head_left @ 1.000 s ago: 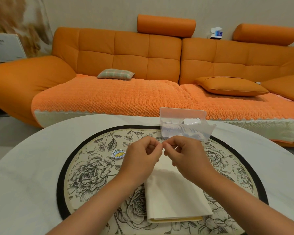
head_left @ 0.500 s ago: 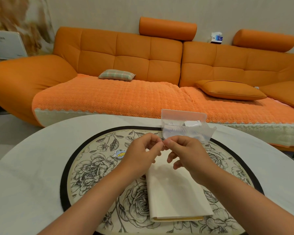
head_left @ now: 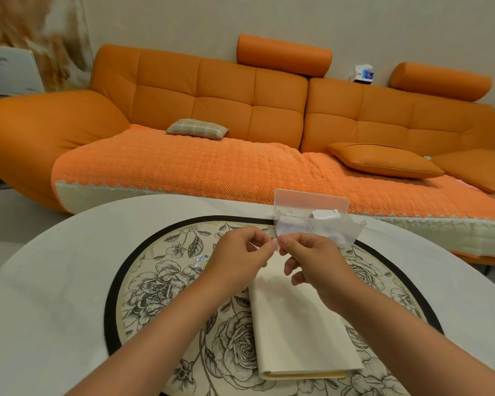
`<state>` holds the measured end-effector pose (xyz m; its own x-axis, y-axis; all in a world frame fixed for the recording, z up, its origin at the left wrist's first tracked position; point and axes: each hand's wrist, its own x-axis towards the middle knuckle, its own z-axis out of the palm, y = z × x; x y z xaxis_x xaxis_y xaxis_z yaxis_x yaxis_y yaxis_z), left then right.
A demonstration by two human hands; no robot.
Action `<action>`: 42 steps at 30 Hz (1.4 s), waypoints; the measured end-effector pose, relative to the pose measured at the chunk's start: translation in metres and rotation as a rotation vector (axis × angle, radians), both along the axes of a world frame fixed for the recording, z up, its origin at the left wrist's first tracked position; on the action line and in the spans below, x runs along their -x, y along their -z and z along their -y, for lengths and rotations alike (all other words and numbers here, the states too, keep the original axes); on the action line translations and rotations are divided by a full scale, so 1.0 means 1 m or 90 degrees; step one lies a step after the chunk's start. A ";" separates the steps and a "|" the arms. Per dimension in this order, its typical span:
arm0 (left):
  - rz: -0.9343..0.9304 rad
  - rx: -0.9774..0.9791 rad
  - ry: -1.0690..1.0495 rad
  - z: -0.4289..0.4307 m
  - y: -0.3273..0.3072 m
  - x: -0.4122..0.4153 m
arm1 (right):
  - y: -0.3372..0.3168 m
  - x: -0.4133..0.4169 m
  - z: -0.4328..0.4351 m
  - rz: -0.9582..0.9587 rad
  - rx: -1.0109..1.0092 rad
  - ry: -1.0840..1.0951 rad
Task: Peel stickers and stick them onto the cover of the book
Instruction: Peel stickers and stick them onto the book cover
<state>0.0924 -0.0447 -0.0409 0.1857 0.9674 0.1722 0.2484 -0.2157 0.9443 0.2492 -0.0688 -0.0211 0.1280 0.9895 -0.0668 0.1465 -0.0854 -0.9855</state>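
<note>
Meeting above the book, left hand and right hand pinch a sticker (barely visible).

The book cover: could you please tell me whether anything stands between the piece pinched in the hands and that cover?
Nothing visible does. The left hand and right hand pinch a small piece above the far end of the book; its cream cover lies bare. The clear box stands beyond the hands, off the path.
</note>
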 end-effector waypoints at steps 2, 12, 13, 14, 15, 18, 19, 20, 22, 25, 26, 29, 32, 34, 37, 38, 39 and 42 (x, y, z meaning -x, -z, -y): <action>-0.021 0.001 -0.007 -0.005 0.000 0.002 | -0.001 0.001 -0.006 0.054 -0.012 0.006; -0.048 0.039 -0.060 -0.026 0.006 0.018 | -0.019 -0.028 -0.094 0.604 -0.206 0.154; -0.046 0.043 -0.063 -0.026 0.006 0.019 | -0.019 -0.032 -0.102 0.662 -0.203 0.156; -0.043 0.047 -0.066 -0.027 0.006 0.019 | -0.017 -0.036 -0.108 0.698 -0.189 0.147; -0.040 0.049 -0.068 -0.027 0.006 0.020 | -0.016 -0.039 -0.112 0.720 -0.175 0.135; -0.035 0.064 -0.066 -0.027 0.004 0.020 | -0.017 -0.037 -0.109 0.700 -0.190 0.111; -0.028 0.073 -0.065 -0.027 0.004 0.020 | -0.017 -0.032 -0.102 0.664 -0.217 0.091; -0.017 0.083 -0.065 -0.027 0.003 0.020 | -0.017 -0.027 -0.093 0.629 -0.249 0.059; 0.007 0.102 -0.065 -0.025 0.002 0.019 | -0.017 -0.015 -0.069 0.574 -0.321 -0.023; 0.028 0.135 -0.051 -0.019 -0.003 0.014 | -0.016 -0.005 -0.036 0.591 -0.373 -0.135; 0.031 0.147 -0.044 -0.017 -0.004 0.013 | -0.013 -0.004 -0.030 0.617 -0.376 -0.148; 0.031 0.172 -0.015 -0.011 -0.007 0.009 | -0.003 -0.003 -0.024 0.699 -0.440 -0.122; 0.072 0.222 -0.004 -0.009 -0.007 0.006 | 0.006 -0.004 -0.025 0.747 -0.518 -0.097; 0.131 0.276 0.012 -0.007 -0.008 0.005 | 0.009 -0.005 -0.025 0.758 -0.555 -0.087; 0.214 0.331 0.024 -0.006 -0.011 0.005 | 0.009 -0.005 -0.026 0.685 -0.510 -0.062; 0.213 0.317 0.011 -0.006 -0.012 0.006 | 0.008 -0.004 -0.026 0.609 -0.442 -0.058; 0.193 0.287 -0.005 -0.007 -0.012 0.007 | 0.005 -0.003 -0.026 0.489 -0.351 -0.063; 0.101 0.182 -0.036 -0.009 -0.010 0.009 | -0.002 -0.001 -0.026 0.138 -0.102 -0.104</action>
<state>0.0838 -0.0354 -0.0312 0.1234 0.9887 -0.0855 0.0975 0.0736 0.9925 0.2505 -0.0423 -0.0189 -0.0389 0.9939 0.1033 0.3530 0.1103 -0.9291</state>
